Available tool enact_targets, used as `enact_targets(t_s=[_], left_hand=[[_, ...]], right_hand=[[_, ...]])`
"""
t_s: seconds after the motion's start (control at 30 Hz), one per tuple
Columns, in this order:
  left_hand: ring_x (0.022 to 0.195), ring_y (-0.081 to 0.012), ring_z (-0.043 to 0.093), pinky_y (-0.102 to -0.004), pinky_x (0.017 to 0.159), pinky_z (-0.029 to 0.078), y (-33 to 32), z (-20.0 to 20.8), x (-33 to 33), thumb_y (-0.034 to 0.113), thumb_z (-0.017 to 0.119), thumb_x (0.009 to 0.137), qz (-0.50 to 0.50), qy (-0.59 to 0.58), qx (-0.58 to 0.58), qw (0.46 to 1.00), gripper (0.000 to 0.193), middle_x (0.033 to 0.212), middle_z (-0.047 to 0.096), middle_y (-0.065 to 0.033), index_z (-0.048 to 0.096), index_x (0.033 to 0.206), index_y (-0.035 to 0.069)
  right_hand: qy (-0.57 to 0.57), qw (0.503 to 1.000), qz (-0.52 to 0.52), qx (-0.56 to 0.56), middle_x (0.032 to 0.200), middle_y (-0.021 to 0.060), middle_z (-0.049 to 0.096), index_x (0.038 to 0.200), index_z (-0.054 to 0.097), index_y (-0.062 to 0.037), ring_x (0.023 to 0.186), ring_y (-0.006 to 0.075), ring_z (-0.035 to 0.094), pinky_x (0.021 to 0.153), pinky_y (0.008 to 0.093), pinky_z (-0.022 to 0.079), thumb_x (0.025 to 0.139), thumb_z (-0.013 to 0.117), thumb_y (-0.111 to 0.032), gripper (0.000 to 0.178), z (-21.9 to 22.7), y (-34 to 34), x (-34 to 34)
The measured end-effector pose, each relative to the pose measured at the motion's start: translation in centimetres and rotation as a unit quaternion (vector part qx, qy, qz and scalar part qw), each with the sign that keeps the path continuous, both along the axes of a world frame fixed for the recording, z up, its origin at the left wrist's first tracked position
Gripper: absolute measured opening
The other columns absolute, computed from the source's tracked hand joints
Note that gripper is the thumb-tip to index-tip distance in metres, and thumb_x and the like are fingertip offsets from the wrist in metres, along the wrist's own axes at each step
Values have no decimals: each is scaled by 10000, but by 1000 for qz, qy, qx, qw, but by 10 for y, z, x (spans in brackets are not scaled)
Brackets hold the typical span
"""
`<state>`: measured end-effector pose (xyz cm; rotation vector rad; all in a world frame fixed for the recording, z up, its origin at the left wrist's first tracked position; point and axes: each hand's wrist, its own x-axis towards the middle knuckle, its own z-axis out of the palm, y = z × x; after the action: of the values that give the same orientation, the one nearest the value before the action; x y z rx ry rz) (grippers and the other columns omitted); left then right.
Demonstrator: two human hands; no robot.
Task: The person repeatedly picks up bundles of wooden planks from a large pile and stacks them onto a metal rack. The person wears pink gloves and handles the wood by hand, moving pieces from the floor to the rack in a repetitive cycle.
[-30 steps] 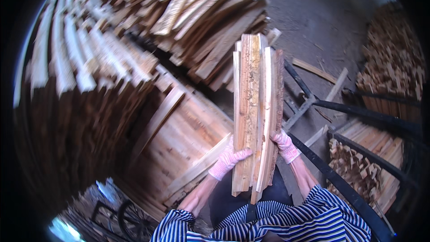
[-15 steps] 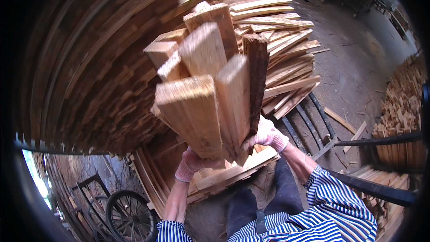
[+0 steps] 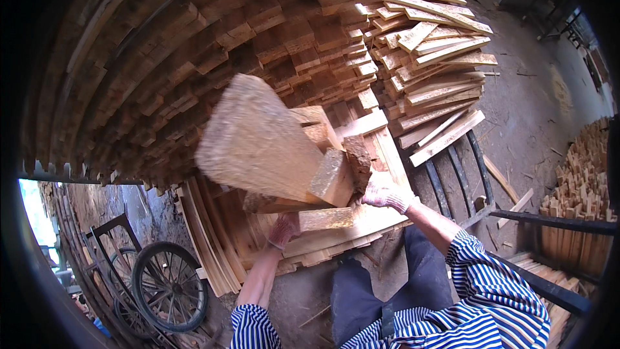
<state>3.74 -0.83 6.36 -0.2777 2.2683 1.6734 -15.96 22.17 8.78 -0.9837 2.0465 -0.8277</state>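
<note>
1. Both gloved hands squeeze the wood bundle (image 3: 258, 142) from opposite sides: left hand (image 3: 283, 231) low, fingertips hidden; right hand (image 3: 387, 192) against a dark, rough-edged piece (image 3: 357, 161).
2. Bundle's at the wearer's 11 o'clock, tilted, top ends leaning toward 10 and uneven. Over flat boards (image 3: 336, 242); can't tell from here whether it touches them.
3. Doing it well, I'd say: equal inward palm pressure, fingers wrapped beneath, ends squared. Loose middle pieces could slip.
4. Containers: closest candidate is the black metal frame (image 3: 555, 216), 2 o'clock. Upright sticks (image 3: 578, 174) packed beyond its bar; can't tell if they're inside.
5. Wheeled cart (image 3: 169, 286), 9 o'clock; can't make out any load.
</note>
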Motion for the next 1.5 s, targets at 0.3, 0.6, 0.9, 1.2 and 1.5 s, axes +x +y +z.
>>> enact_targets(t_s=[0.3,0.6,0.9,1.2,1.5], left_hand=[[1182,-220,638,-379,1077,505,11,105,19,156,903,727,102,-55,120,986,747,1292,669,-133,558,1364,-26],[1132,-199,662,-366,1026,514,36,-66,103,-65,748,726,277,-174,450,831,674,1257,692,-87,573,1374,-8],[1331,-275,511,-349,1153,371,43,-120,95,155,667,930,541,-35,271,795,713,1478,505,-171,344,1548,5],[1475,-405,329,-392,1223,285,145,-74,20,577,777,807,421,-280,-166,847,1116,1584,314,-304,232,1561,-40],[1164,-366,618,-389,1037,478,115,-22,63,331,848,790,461,-215,-203,837,905,1307,616,-241,396,1477,-45]], right_hand=[[-40,999,17,-20,1470,327,432,1547,253,27,1385,467,400,1162,493,334,705,792,-661,1214,87,-1,24],[-266,943,-194,51,1511,332,402,1574,233,19,1438,433,371,1194,439,293,822,703,-661,1118,-51,5,125],[-275,926,-258,-5,1531,306,406,1544,266,74,1451,376,384,1197,389,294,1005,552,-420,785,-135,-13,122],[-125,921,-369,4,1490,308,457,1521,349,50,1406,420,427,1190,406,304,977,560,-362,714,-176,36,104],[-307,863,-393,-83,871,39,666,1215,551,-37,654,119,615,581,285,534,965,659,-235,337,-140,136,41]])
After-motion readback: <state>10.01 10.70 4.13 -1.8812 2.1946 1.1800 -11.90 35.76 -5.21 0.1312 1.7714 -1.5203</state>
